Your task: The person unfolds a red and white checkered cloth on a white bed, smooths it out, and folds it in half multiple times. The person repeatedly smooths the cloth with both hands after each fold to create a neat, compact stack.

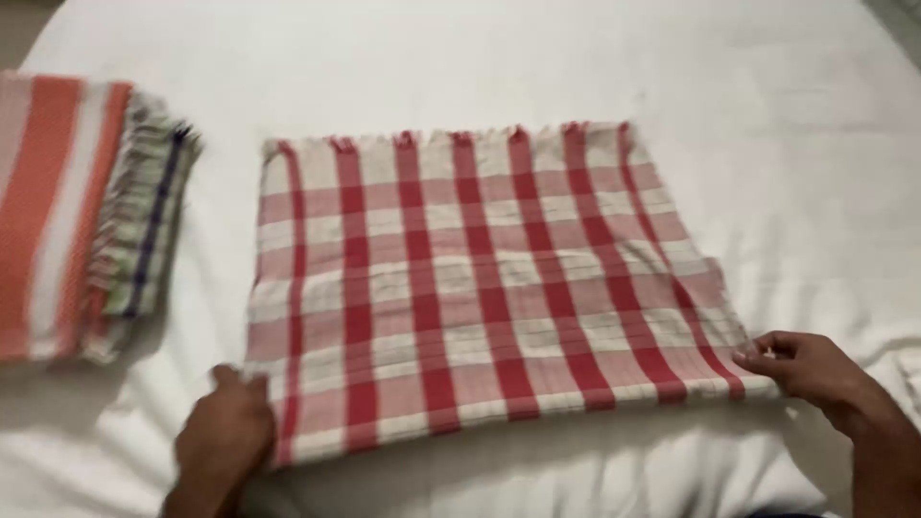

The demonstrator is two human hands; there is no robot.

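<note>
Red-and-white checked cloth (480, 288) lies spread flat on the white bed (748, 96), directly ahead of you and roughly centred between your two hands. Its fringed edge sits on the far side, away from you; the near edge runs left to right just in front of your wrists. The cloth is somewhat wider than it is deep, so its long axis runs across your body, not away from it.

Your left hand (225, 436) rests at the near left corner, fingers curled over the cloth's edge; the picture is blurred there, so you appear to have hold of the corner, but I cannot confirm a firm pinch. Your right hand (801, 369) is at the near right corner, fingers bent and fingertips touching the hem, seemingly nipping it lightly rather than gripping a fistful. Both hands stand about equally close to the cloth, each at its own corner, with the full near edge stretched between them. The far fringed edge lies well apart from either hand, straight ahead.

Further out, a folded stack of cloths (82, 221) sits on the bed to your left, apart from the checked cloth: an orange-and-white striped one, with a pale one bearing dark stripes beside and partly beneath it. Your left hand is the nearer to that stack.
</note>
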